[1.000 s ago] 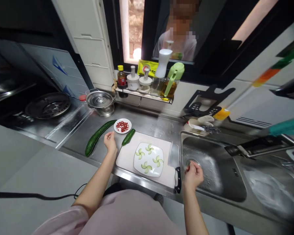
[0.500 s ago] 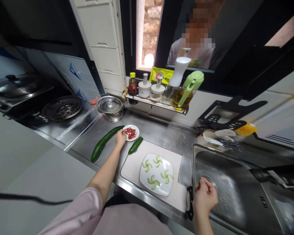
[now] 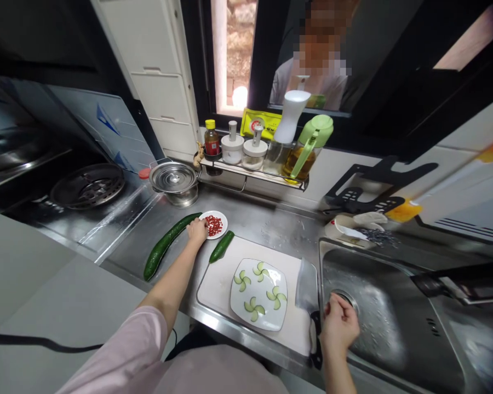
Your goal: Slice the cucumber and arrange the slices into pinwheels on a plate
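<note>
Four pinwheels of thin green slices already lie on the square plate point(image 3: 259, 289), and we see no red on them; the red bits point(image 3: 215, 225) we can see sit in the small dish point(image 3: 225, 225), so that part looks undone to us. Our left hand point(image 3: 198, 231) is at the dish's rim, its fingers drawn together over the edge, though we cannot tell whether they pinch a bit. Our right hand point(image 3: 340, 323) hangs over the near side of the sink point(image 3: 378, 295), fingertips pressed together, with nothing we can make out between them. The plate rests on the board point(image 3: 216, 290), with the knife point(image 3: 307, 284) along its right edge and the short cucumber point(image 3: 222, 247) at its far left corner; the long cucumber point(image 3: 166, 249) lies whole, left of the dish. Beyond, on the steel worktop point(image 3: 250, 213), stands a lidded pot point(image 3: 175, 179), below a window and near a rack point(image 3: 250, 168) of seasonings, with the stove point(image 3: 88, 186) farther left.
</note>
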Tool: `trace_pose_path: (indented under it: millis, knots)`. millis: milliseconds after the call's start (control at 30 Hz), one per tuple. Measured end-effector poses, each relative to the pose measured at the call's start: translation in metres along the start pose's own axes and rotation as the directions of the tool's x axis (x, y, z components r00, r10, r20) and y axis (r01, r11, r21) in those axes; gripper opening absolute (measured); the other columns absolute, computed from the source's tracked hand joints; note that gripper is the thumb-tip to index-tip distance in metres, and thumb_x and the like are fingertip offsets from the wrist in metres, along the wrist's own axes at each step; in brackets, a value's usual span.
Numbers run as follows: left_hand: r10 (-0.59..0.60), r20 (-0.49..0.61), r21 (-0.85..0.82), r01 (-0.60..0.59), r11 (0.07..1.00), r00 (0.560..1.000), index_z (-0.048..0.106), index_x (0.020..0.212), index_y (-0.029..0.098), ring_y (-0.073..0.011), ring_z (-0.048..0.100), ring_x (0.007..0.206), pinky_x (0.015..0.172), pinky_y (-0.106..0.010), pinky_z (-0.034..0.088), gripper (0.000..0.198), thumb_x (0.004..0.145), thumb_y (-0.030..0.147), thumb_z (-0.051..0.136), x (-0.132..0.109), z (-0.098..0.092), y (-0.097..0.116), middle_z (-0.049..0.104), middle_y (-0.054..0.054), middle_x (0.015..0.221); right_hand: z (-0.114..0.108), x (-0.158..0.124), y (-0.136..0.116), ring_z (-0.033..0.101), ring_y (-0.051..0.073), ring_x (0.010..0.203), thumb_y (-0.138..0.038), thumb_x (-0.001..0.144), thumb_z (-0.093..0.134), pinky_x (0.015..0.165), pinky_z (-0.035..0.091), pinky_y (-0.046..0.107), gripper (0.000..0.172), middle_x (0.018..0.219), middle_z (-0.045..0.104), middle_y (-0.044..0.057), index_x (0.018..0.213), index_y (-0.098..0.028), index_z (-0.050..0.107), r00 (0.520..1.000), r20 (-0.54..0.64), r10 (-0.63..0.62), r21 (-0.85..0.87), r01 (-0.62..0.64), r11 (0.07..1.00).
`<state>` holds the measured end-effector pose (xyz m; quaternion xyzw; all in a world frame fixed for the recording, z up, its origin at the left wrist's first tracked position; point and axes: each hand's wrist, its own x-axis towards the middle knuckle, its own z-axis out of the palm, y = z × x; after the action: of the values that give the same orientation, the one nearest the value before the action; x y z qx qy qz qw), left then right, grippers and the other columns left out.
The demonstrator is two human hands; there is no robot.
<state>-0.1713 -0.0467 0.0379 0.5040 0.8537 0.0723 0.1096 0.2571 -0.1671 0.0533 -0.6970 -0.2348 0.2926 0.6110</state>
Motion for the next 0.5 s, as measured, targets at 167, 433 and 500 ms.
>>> trace_pose_path:
  millis: [167,433,500]
  knots:
    - [0.022,-0.015,-0.007,-0.022,1.0,1.0,0.07,0.093,0.025,-0.0234,0.059,0.098,0.084,-0.035,0.04,0.021,0.086,0.028,0.05,0.001,0.001,-0.001,0.061,-0.009,0.104,0.001,-0.001,0.002,0.044,0.009,0.047,-0.048,0.063,0.067,0.044,0.032,0.021,0.04,0.055,0.049,-0.006,0.087,-0.017,0.062,1.0,0.024,-0.014,-0.039,0.015,0.999]
    - [-0.064,-0.104,-0.336,0.026,0.942,0.992,0.069,0.087,0.021,-0.0195,0.062,0.089,0.079,-0.029,0.044,0.014,0.079,0.029,0.061,-0.013,-0.006,-0.005,0.067,-0.007,0.098,0.0,-0.006,-0.001,0.044,0.009,0.05,-0.048,0.063,0.066,0.048,0.034,0.022,0.041,0.058,0.053,-0.004,0.087,-0.015,0.062,0.998,0.047,-0.053,-0.052,0.055,0.997]
    - [-0.034,-0.132,-0.472,-0.032,0.881,0.991,0.068,0.085,0.02,-0.0167,0.062,0.083,0.076,-0.026,0.046,0.013,0.078,0.029,0.062,-0.02,-0.006,0.0,0.068,-0.005,0.093,0.005,-0.01,-0.007,0.047,0.011,0.055,-0.047,0.065,0.064,0.053,0.037,0.023,0.038,0.065,0.057,-0.002,0.086,-0.015,0.063,0.987,0.098,-0.125,-0.103,0.135,0.986]
